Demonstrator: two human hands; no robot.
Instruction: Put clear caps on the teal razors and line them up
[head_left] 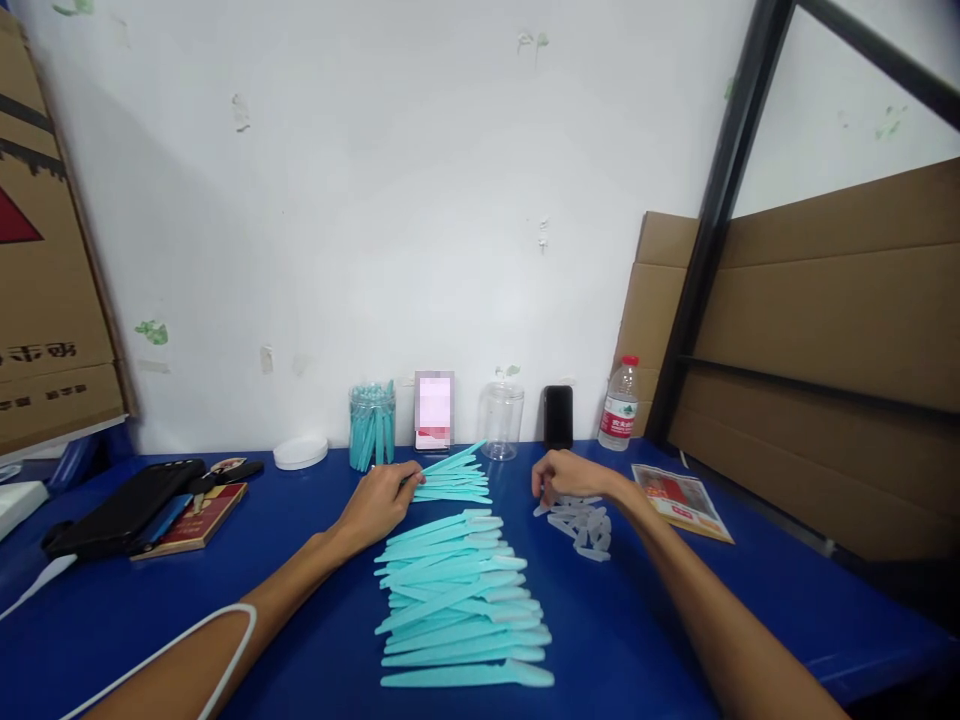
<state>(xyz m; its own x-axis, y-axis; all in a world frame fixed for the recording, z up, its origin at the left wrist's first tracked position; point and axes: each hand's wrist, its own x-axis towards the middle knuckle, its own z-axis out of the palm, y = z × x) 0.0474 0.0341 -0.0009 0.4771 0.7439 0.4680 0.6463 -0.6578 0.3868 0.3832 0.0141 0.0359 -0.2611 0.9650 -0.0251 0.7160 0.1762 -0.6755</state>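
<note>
My left hand (382, 500) pinches the handle end of a teal eyebrow razor (457, 458), which tilts up to the right over a small pile of teal razors (454, 487). Nearer to me lies a larger pile of the same razors (457, 600), with pale caps over their right-hand ends. On the right, my right hand (564, 475) reaches down with curled fingers to a heap of clear plastic caps (589, 525). Its fingertips close on a cap (540, 510) at the heap's left edge; the grip is partly hidden.
Along the wall stand a jar of teal razors (372, 430), a lit phone (434, 412), a clear jar (501, 422), a dark phone (558, 416) and a water bottle (620, 405). A white lid (300, 452), black pouch (124, 505), booklet (199, 515) and printed packet (681, 500) lie on the blue table.
</note>
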